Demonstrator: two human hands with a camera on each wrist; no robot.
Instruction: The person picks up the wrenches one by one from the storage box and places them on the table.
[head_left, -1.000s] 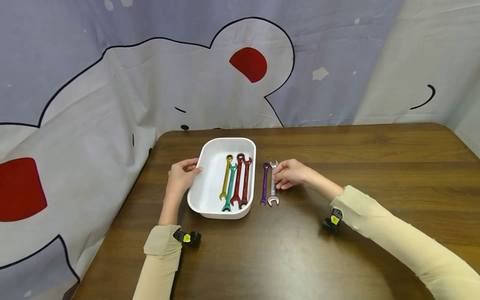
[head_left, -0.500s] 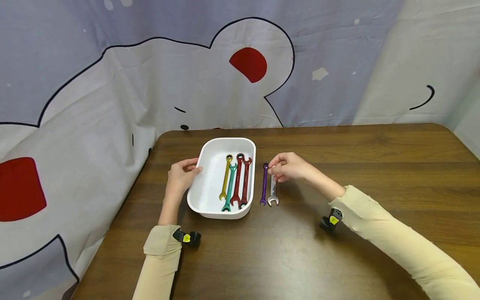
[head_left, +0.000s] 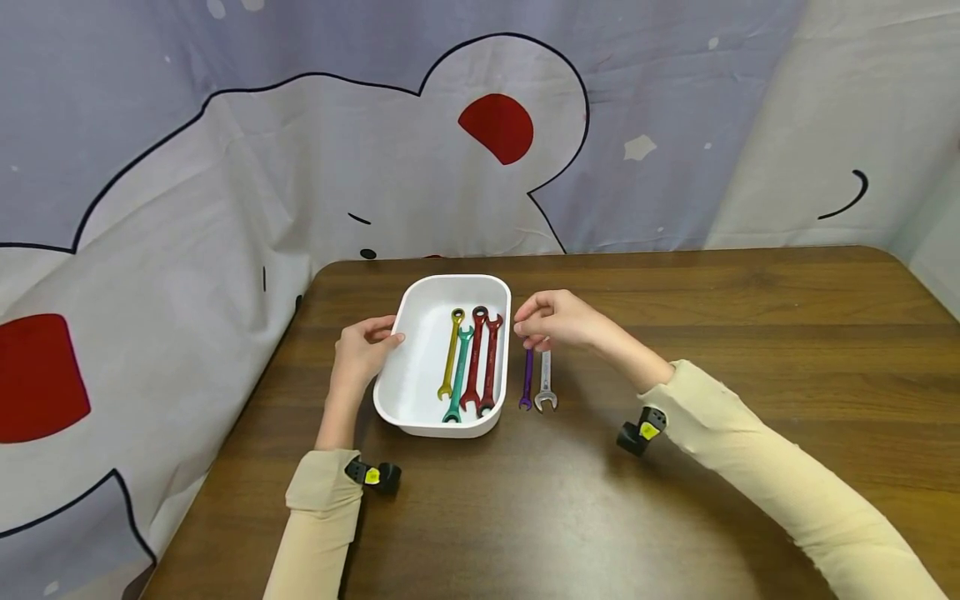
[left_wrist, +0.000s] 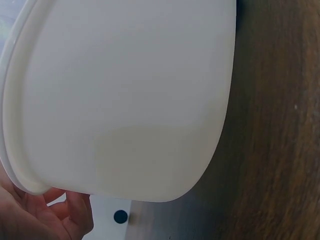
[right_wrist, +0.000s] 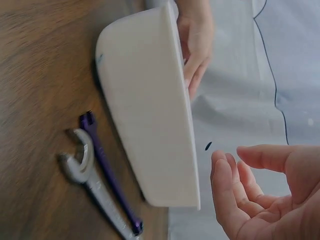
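My left hand (head_left: 362,352) grips the left rim of a white plastic tub (head_left: 411,375), thumb over the edge and fingers outside. Inside the tub lie a yellow wrench (head_left: 451,358), a green wrench (head_left: 460,377), a red wrench (head_left: 474,360) and a second red wrench (head_left: 491,360). Just right of the tub, my right hand (head_left: 561,321) hovers with bent fingers and nothing in them; in the right wrist view thumb and fingertips are apart. Below it on the table, a purple wrench (head_left: 527,379) and a silver open-end wrench (head_left: 546,382) lie side by side, their far ends hidden by the hand.
The brown wooden table (head_left: 675,500) reaches far to the right and front. Behind it and to its left hangs a printed curtain (head_left: 300,167). The tub stands near the table's back left corner.
My right hand has moved left and away from me, off the silver wrench and over the far ends of both loose wrenches. My left hand and the tub have stayed put.
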